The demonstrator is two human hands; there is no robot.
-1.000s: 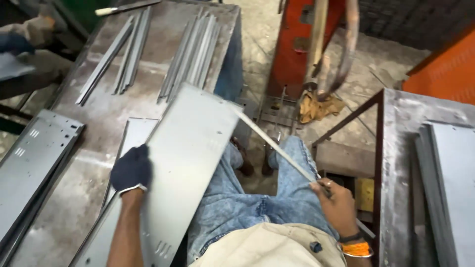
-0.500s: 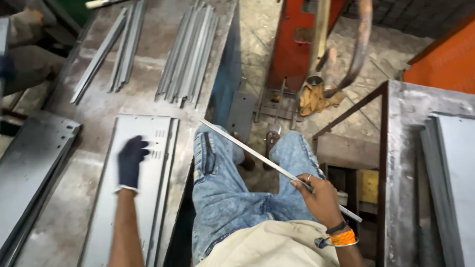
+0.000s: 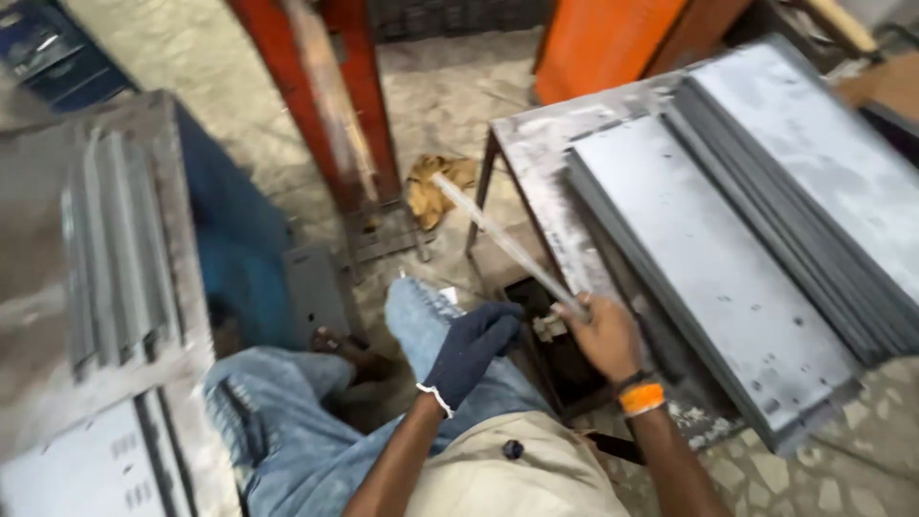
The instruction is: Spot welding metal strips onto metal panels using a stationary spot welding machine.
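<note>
Your right hand is bare, with an orange band at the wrist, and its fingers are curled tight around the near end of a thin metal strip, which slants up and away from you toward the red post. Your left hand wears a dark glove; its fingers are loosely curled and pinch nothing, and it hangs over your knee just beside the right hand, reaching toward the strip's held end without clearly touching it. The strip is in the air, between your legs and the right tabletop, resting on nothing. On that tabletop lies a stack of grey panels, flat and overlapping, with more panels farther right. To your left, blurred, a second tabletop carries a row of narrow rails and, nearer you, a punched panel. A yellow rag lies on the floor by the post. As for progress, the strip is picked up and firmly held but not yet set against or laid on any panel; judging from this, the carrying is done and the placing is still left. The stack looks untouched by either hand.
</note>
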